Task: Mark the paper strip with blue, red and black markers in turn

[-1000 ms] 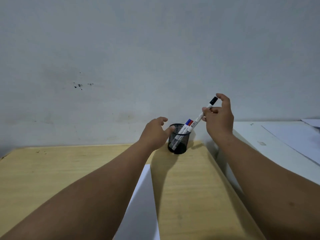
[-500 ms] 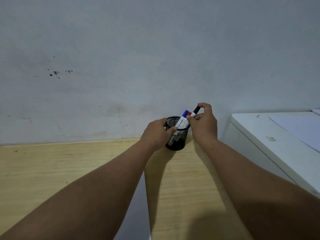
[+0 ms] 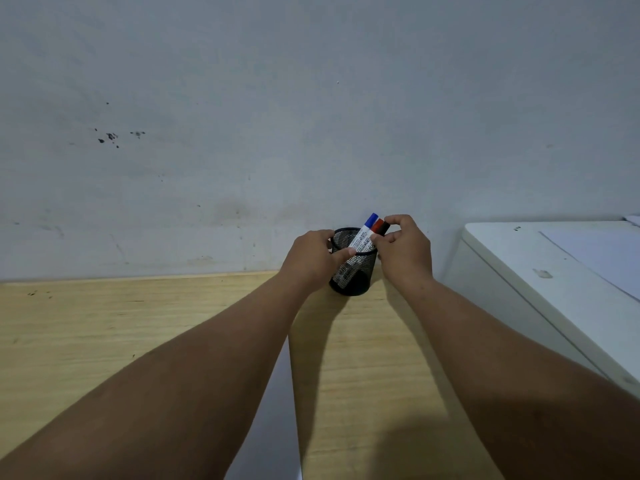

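A black mesh pen cup stands at the back edge of the wooden desk, against the wall. Three capped markers lean in it, long axes tilted up and to the right: blue marker, red marker, black marker, caps side by side above the rim. The left hand wraps the cup's left wall, thumb across its front, steadying it. The right hand is closed in a narrow pinch on the black marker's cap end, just beside the red cap. The paper strip lies near the front edge, between the forearms, running away from the viewer and mostly hidden. The right hand is the nearer to all three caps; any withdrawal would likely follow the markers' tilted axis.
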